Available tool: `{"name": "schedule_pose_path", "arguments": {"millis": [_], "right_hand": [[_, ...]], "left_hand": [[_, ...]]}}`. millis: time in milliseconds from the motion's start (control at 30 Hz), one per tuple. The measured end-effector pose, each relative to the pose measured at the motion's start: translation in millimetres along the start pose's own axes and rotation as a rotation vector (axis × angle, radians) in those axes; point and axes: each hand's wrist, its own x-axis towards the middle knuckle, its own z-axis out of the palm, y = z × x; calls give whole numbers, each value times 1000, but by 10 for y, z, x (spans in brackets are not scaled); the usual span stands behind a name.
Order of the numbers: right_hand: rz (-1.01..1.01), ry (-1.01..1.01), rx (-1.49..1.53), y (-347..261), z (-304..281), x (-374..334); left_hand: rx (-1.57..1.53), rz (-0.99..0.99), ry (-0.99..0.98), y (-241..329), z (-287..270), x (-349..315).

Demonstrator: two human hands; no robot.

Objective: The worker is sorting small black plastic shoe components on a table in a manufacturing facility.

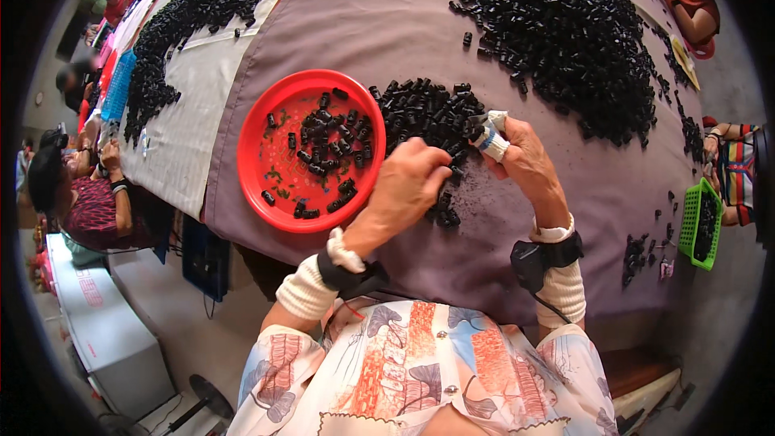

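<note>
My left hand [410, 182] is closed, its fingertips pinched together over the near edge of a small heap of black plastic parts [428, 109]. Whatever it may pinch is hidden. To its right, my right hand [525, 157] has its fingers bent and closed at the heap's right edge. White wrapping with a blue stripe [492, 139] shows at those fingertips, and a small dark piece seems to be between them, too unclear to name. Left of the heap, touching it, stands a round red plastic tray [252, 161] with several black parts scattered in it.
A much larger pile of black parts [565, 40] covers the far right of the purple cloth [323, 8]. More parts [186, 24] lie on a white cloth at the far left. A green basket [692, 226] stands at the right edge. Other people sit along both sides.
</note>
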Motion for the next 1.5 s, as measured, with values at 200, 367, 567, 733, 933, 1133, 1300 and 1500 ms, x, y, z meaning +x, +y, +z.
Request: {"name": "schedule_pose_path", "arguments": {"millis": [200,367,567,733,933,1133,1300,1500], "right_hand": [[7,38,9,81,-64,-81],[65,29,126,119,-5,-62],[32,-66,166,12,115,15],[10,-128,234,-136,272,56],[-31,-173,297,-227,298,73],[-20,-182,448,-278,318,142],[-35,-150,441,-242,391,155],[-97,-70,319,-244,442,137]], "left_hand": [[380,195,-140,-67,313,78],[175,143,-110,-73,138,99],[-246,-114,-9,131,-311,136],[-338,-4,60,142,-387,155],[-510,-28,117,114,-409,182],[-723,-207,114,92,-425,209],[-1156,-347,156,5,-399,223],[-1495,-542,118,5,-305,217]]}}
